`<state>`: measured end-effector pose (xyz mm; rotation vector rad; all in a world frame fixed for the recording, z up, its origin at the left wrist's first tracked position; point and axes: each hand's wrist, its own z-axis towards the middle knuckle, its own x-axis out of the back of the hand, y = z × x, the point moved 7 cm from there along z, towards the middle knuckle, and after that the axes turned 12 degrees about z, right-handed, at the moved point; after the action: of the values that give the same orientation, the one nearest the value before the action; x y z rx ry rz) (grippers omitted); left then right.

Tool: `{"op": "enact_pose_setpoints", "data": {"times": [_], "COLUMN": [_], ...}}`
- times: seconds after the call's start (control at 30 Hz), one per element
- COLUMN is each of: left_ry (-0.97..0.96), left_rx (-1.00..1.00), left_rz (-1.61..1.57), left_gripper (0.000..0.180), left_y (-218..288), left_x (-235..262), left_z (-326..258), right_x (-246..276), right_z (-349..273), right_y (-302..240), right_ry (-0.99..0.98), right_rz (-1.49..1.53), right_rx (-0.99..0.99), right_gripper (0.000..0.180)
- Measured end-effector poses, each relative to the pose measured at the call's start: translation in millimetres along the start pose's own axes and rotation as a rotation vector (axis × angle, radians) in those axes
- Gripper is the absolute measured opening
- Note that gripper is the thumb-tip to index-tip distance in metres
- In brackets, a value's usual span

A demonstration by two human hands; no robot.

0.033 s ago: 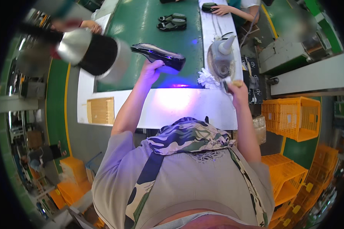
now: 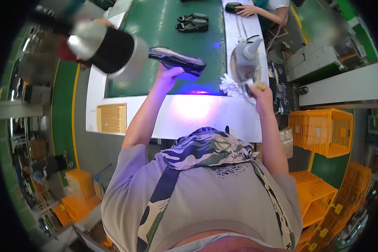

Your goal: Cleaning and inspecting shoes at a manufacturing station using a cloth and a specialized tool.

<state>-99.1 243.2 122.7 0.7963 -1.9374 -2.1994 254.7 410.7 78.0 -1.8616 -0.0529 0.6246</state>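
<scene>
My left hand (image 2: 168, 79) is closed round a shiny black shoe (image 2: 178, 62), raised over the near edge of the green work surface. Its open top and pale insole face up and away from me. Violet light falls on the hand and the shoe's underside. On the right, my right hand (image 2: 262, 94) grips a small brush (image 2: 248, 87) with a tan handle. The brush head is at the near end of a shallow oval dish (image 2: 234, 75); I cannot tell whether they touch. A translucent bottle (image 2: 247, 55) with a cone nozzle stands at the dish. Crumpled white cloth (image 2: 229, 85) lies beside it.
A black-and-silver lamp-like device (image 2: 109, 48) juts in at upper left. Black strappy shoes (image 2: 192, 23) lie farther up the green belt (image 2: 155, 25). Another person's hand (image 2: 247, 10) rests on a dark shoe at top right. Orange crates (image 2: 323, 132) stand right of the white table edge (image 2: 197, 115).
The view has shifted slightly. My right hand and brush have moved a little nearer the dish. Another person's hand at upper left has become mostly hidden behind the lamp-like device.
</scene>
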Motion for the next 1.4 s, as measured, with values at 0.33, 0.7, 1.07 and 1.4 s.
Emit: {"op": "enact_pose_setpoints", "data": {"times": [0.33, 0.7, 1.07, 1.4], "left_ry": [0.115, 0.103, 0.107, -0.05], "left_rx": [-0.855, -0.939, -0.863, -0.494], "left_rz": [1.371, 1.471, 1.489, 1.511], "left_gripper": [0.043, 0.047, 0.042, 0.048], "left_y": [143.1, 151.7, 129.2, 110.9], "left_x": [-58.7, -76.2, -86.1, -88.7], "left_z": [-117.1, -140.4, -87.5, -52.4], "right_x": [-231.7, -275.5, -241.4, -222.6], "right_z": [19.8, -3.2, -7.5, 1.7], "right_y": [-35.9, -27.8, -30.0, -69.4], "right_ry": [-0.622, -0.738, -0.796, -0.723], "right_rz": [0.209, 0.291, 0.335, 0.3], "right_rx": [0.06, 0.061, -0.106, 0.0], "right_gripper": [0.024, 0.022, 0.022, 0.023]}}
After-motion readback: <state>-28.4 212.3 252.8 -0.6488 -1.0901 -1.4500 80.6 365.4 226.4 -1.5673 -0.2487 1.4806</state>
